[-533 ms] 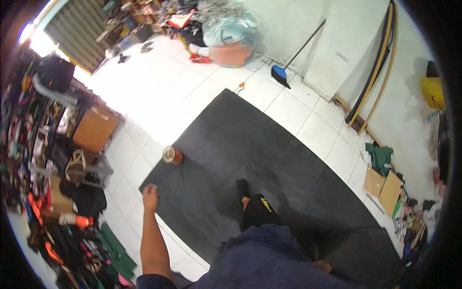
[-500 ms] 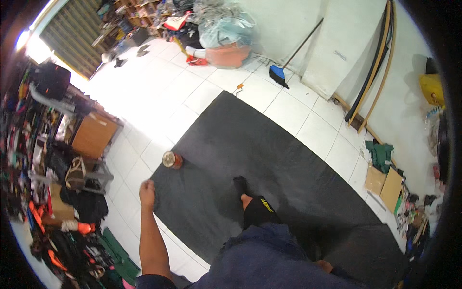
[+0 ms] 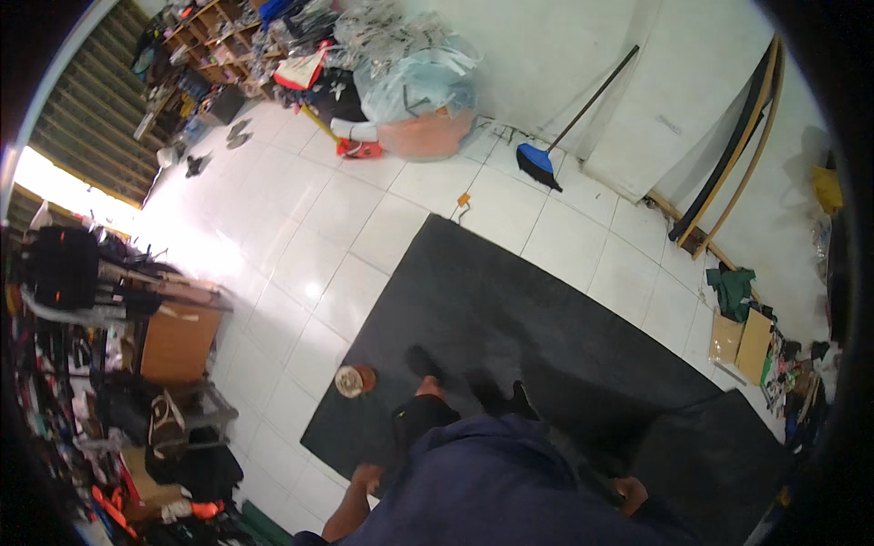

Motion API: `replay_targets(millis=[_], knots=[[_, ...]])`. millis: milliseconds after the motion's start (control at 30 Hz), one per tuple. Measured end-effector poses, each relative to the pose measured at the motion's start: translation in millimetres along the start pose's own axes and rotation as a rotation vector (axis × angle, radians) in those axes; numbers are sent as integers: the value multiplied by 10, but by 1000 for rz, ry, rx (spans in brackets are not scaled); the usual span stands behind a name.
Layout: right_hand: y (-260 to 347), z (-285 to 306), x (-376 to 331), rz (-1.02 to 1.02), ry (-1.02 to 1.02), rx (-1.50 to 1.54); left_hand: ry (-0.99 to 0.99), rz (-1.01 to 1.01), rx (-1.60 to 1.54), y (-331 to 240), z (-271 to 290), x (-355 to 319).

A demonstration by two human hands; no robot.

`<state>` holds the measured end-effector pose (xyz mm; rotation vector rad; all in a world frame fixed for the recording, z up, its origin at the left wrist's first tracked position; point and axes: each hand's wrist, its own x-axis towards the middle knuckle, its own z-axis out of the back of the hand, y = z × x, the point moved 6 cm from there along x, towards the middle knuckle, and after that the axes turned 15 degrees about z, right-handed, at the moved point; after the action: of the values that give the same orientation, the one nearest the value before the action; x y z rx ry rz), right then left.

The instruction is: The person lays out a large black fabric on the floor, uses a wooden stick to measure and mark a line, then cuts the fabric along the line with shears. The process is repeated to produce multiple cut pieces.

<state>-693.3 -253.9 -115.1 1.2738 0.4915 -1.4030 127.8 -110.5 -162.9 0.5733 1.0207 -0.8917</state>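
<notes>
A large black sheet [image 3: 455, 300] lies across the tiled floor, and I stand on it in dark socks. Towards its lower right the sheet rises in a fold [image 3: 701, 432]. Beside that fold, low in the view, my right hand [image 3: 630, 494] is closed with curled fingers, apparently round the sheet's dark material. My left hand [image 3: 367, 477] hangs low near the sheet's left edge; its fingers are too small and blurred to read. A short brown cylinder with a pale round top [image 3: 350, 381] stands on the sheet's left side, ahead of my left hand.
A blue-headed broom [image 3: 537, 164] leans on the far wall near a big plastic bag [image 3: 419, 100]. Long curved strips [image 3: 733, 155] lean at the right, above cardboard pieces [image 3: 742, 341]. Crowded shelves and a brown box [image 3: 180, 341] line the left side.
My left hand has drawn back from the sheet's far left edge towards my body. My feet have shifted left, and the view has turned. The brown cylinder remains on the sheet.
</notes>
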Motion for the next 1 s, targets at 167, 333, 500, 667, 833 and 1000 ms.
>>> replay_targets(millis=[167,333,500,667,833,1000], knots=[[1944,-217,264,-639,-105,-273,344,674,-907,1307,600,295],[2916,-176,7,-477,-250,-129,5,517,-864,2071,3041,1675],[4031,154,412,-758,-505,-8,-486,142,-922,1871,6121,2118],[4955,203,751,-770,-532,249,-453,-30,-833,1042,7832,2384],[5244,-1,766,-884,-553,310,-225,-179,-650,-394,7951,2502],[5320,27,699,-946,-745,337,-104,-397,-175,-614,7458,3044]])
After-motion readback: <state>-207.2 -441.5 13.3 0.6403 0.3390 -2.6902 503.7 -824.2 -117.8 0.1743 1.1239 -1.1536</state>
